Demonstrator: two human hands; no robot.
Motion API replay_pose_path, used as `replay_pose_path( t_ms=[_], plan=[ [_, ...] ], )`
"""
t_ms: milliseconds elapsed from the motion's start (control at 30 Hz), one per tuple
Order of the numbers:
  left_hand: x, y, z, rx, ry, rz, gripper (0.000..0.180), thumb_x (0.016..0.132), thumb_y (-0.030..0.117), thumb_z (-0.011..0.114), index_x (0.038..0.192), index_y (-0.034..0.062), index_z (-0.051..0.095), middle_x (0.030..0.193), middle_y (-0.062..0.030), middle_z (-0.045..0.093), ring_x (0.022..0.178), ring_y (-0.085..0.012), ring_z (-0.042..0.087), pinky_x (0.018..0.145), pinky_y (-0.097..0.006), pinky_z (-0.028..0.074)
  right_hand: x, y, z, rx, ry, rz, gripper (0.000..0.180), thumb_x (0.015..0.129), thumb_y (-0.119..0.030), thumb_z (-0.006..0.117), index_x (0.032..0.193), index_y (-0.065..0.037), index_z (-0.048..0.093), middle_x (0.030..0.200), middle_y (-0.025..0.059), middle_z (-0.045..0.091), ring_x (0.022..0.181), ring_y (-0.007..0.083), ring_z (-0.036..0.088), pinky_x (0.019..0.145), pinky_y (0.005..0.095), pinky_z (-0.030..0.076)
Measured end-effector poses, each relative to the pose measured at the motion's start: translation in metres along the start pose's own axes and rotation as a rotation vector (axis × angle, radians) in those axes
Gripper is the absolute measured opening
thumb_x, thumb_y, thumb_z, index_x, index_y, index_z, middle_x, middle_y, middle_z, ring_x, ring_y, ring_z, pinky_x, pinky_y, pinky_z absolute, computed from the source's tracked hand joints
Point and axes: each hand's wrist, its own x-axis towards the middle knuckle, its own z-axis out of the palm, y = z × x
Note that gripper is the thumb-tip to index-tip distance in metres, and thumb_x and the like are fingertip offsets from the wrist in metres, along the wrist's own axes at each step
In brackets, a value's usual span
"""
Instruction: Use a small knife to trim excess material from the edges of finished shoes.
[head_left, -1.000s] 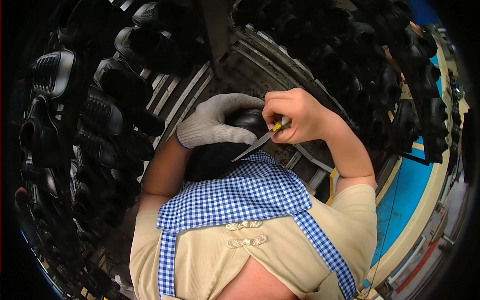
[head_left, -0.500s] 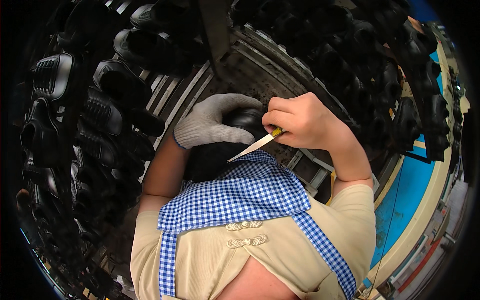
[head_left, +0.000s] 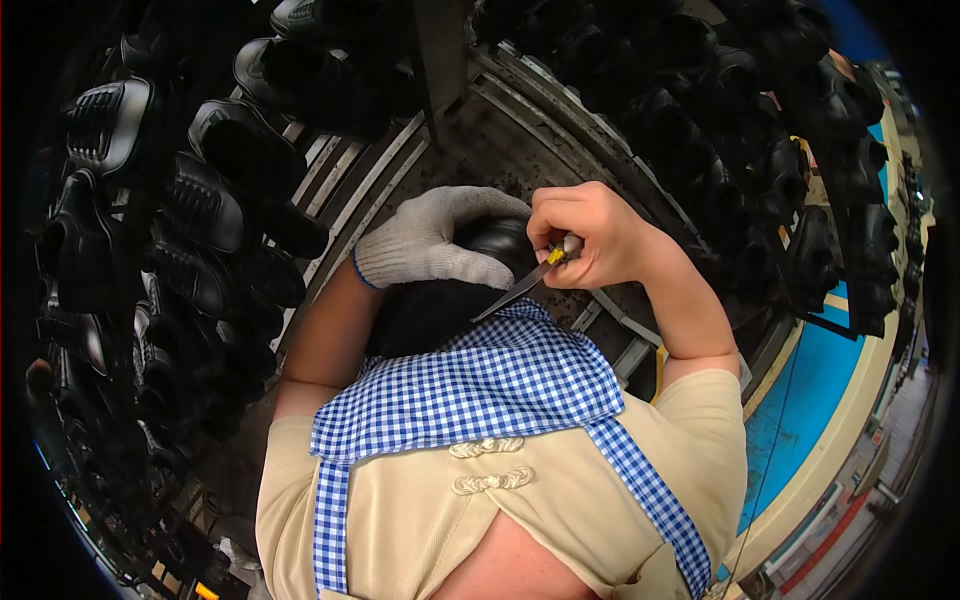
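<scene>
Racks of black shoes [head_left: 210, 215] all round; gloved left hand [head_left: 435, 240] unmoved, clamped on black shoe [head_left: 500, 240]; right hand [head_left: 590, 235] gripping knife [head_left: 520, 285], blade now lower.

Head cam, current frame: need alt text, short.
Seen from above, a person's gloved left hand steadies a black shoe against their chest while the bare right hand holds a small knife, blade on the shoe. Racks of black shoes curve around them, and a blue checked apron covers a beige shirt.
</scene>
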Motion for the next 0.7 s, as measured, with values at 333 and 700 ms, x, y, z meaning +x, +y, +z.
replay_pose_path(
  t_ms=[333,700],
  plan=[
    [0.002,-0.006,0.001,-0.095,0.02,-0.054,0.085,0.058,0.04,0.089,0.126,0.0003,0.056,0.12,-0.0155,0.061,0.114,-0.0279,0.058,0.101,-0.038,0.045,-0.004,0.013,0.009,0.188,0.103,0.026,0.018,0.058,0.001,0.066,0.073,-0.003,0.056,0.07,0.0047,0.056,0.061,0.0167,0.056,0.054,0.0258,0.044],
    [0.008,-0.001,0.002,0.033,-0.061,-0.042,0.083,0.06,0.046,0.086,0.123,0.0016,0.058,0.117,-0.0139,0.063,0.111,-0.0265,0.059,0.099,-0.038,0.046,-0.003,-0.013,-0.005,-0.224,-0.008,-0.046,0.02,0.058,-0.003,0.069,0.074,-0.005,0.057,0.072,0.0041,0.056,0.057,0.0215,0.058,0.049,0.0298,0.046]
  ],
)
